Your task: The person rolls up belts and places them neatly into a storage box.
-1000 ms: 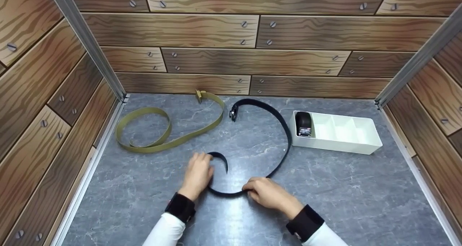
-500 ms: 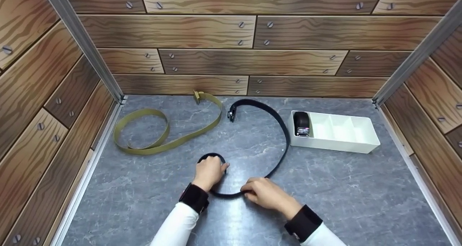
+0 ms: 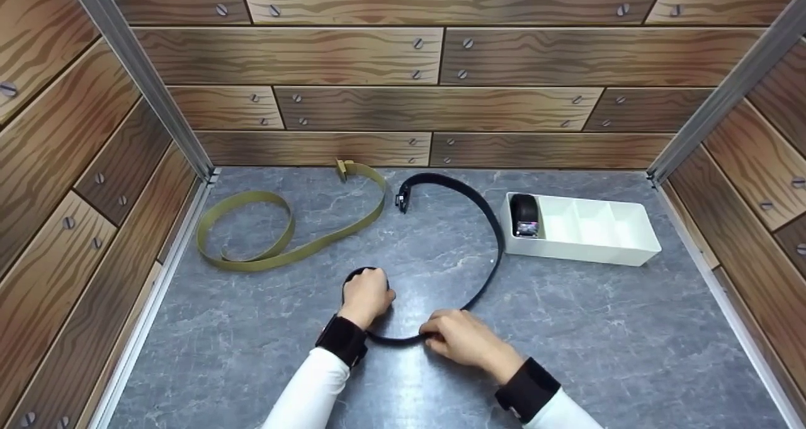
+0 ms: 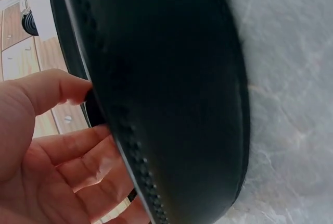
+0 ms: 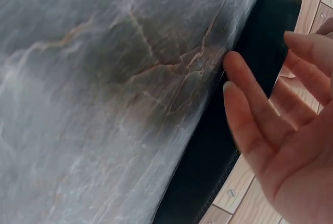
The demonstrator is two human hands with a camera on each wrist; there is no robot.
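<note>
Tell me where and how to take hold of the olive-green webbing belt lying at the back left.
Probably best to grip the olive-green webbing belt on its long straight run, coming from above and pinching across its width. There it lies clear of the loop, the buckle end by the wall, and the black leather belt.

— What's over on the far left of the counter (image 3: pixel 567 328)?
— An olive belt (image 3: pixel 277 227), loosely looped.
— And right?
— A white tray (image 3: pixel 592 246), a rolled dark belt (image 3: pixel 524 215) in its left compartment.
</note>
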